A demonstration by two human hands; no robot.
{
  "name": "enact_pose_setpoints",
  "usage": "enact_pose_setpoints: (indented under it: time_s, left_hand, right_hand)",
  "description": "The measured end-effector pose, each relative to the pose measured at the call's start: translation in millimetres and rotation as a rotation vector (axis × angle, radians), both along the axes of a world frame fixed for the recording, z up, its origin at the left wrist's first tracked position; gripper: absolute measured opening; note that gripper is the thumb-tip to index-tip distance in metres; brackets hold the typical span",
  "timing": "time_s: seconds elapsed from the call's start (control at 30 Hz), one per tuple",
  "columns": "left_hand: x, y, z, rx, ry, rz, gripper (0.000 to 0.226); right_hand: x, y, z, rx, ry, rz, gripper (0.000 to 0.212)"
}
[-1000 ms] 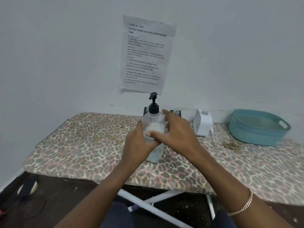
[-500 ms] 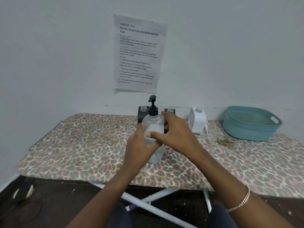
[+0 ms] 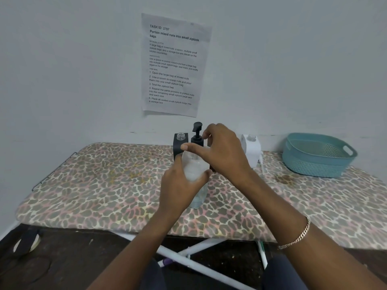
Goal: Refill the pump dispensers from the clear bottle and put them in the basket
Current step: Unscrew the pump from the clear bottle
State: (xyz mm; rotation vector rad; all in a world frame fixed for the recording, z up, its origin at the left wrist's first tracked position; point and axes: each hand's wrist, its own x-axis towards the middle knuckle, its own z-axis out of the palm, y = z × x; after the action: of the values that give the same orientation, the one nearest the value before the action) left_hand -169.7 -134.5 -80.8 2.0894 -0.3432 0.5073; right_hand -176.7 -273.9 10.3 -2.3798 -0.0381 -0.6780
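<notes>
1. Your left hand [image 3: 180, 185] grips the clear bottle [image 3: 195, 174], standing upright on the board [image 3: 104, 185].
2. Your right hand [image 3: 222, 151] is curled at its black pump top [image 3: 197, 135]; I judge you are unscrewing it.
3. The black dispenser [image 3: 180, 145] and white dispenser [image 3: 252, 147] stand uncapped, apparently unfilled.
4. The basket [image 3: 318, 155] holds nothing visible.

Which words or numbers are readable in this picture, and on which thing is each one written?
On the paper sheet on the wall:
"TASK ID 3797"
"Portion mixed nuts into small ziplock bags"
"1 Open the large bag of mixed nuts"
"3 Seal the ziplock bag"
The small grey headings are too blurred to read.
Clear bottle, basket: no text visible.
</notes>
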Motion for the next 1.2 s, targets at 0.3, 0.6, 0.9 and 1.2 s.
enact_pose_setpoints:
  time_s: [0.3,0.6,0.9,1.2]
  left_hand:
    - [2.9,2.7,-2.6,0.038,-0.072,-0.023,0.064]
    - [7.6,6.7,-2.2,0.062,-0.097,-0.048,0.061]
    - [16.7,14.2,-4.1,0.054,-0.046,-0.117,0.064]
    - [20.3,22.5,0.2,0.007,0.044,-0.214,0.076]
  right_hand:
    - [3.0,-5.2,23.6,-0.161,0.083,0.229,0.038]
    - [18.9,-18.9,31.8,-0.237,0.111,0.396,0.041]
    - [20.3,-22.8,31.1,-0.242,0.084,0.442,0.039]
    - [27.6,-40.7,33.7,-0.202,0.311,0.514,0.047]
